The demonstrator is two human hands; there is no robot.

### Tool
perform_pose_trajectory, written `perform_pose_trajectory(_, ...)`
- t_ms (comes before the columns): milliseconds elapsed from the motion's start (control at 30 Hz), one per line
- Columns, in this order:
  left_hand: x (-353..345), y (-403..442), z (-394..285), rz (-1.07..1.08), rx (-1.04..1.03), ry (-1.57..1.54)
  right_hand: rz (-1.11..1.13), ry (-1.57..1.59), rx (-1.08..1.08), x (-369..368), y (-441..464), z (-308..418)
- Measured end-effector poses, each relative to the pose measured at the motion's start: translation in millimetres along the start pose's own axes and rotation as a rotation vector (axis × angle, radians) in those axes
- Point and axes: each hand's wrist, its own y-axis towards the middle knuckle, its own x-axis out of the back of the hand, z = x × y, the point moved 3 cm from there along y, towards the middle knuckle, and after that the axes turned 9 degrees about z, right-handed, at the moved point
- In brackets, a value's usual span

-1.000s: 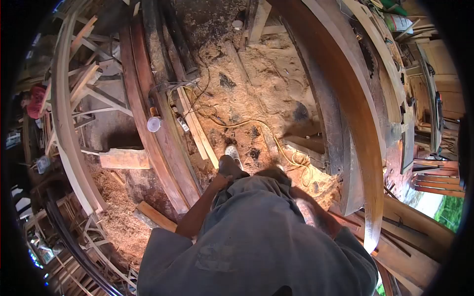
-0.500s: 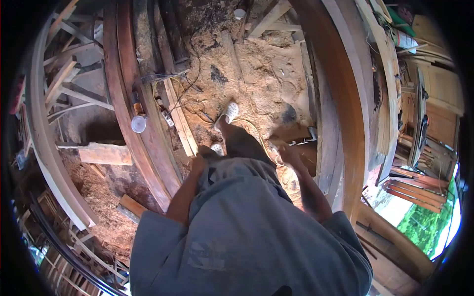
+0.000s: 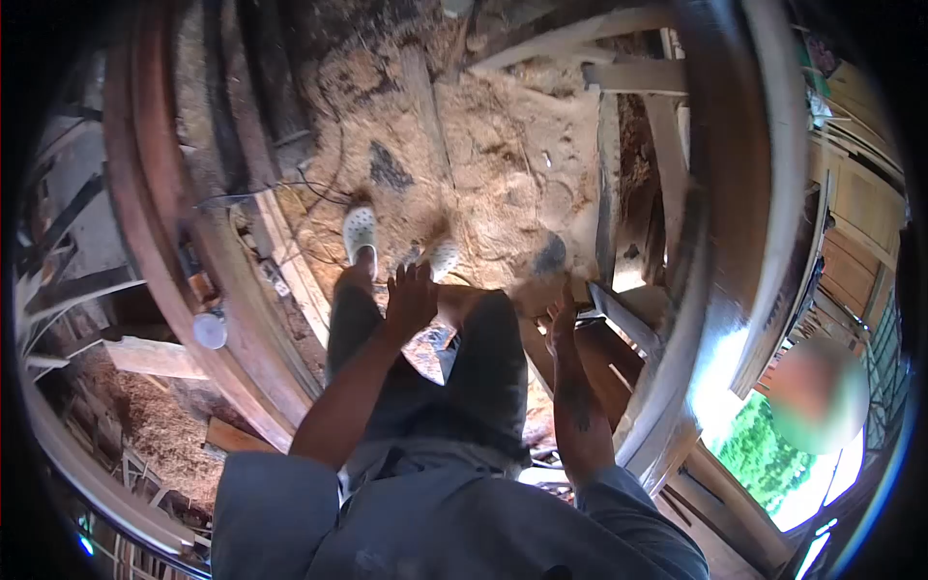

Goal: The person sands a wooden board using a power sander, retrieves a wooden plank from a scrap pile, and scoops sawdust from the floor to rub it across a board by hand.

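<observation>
My left hand is in front of my left knee, its fingers spread and nothing in them. On the other side, my right hand stretches its fingers forward beside my right leg, with no held thing visible. Close to that hand lie brown wooden boards; I cannot tell whether it touches them. Beyond my left hand are my white clogs on the sawdust-covered floor.
Long timber beams run along the left, with a clear round container on them. A thick curved beam rises at the right. Cables cross the floor near a pale wood strip. A blurred person is at far right.
My view has shifted and my feet have stepped. My left hand has moved from beside my hip to in front of my knees. My right hand has drawn forward with fingers extended.
</observation>
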Motion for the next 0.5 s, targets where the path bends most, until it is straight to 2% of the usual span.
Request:
perform_pose_trajectory(167,-46,170,36,0.160,-0.007,0.168,-0.043,-0.040,0.026,9,140,-14)
perform_pose_trajectory(300,-79,316,45,0.011,-0.192,0.239,-0.160,-0.050,0.043,49,301,-34)
perform_pose_trajectory(367,-92,386,38,-0.038,-0.233,0.224,-0.136,-0.319,0.260,91,395,-46)
perform_pose_trajectory(500,-123,510,8,-0.083,-0.383,0.259,-0.376,-0.223,0.439,159,520,-35)
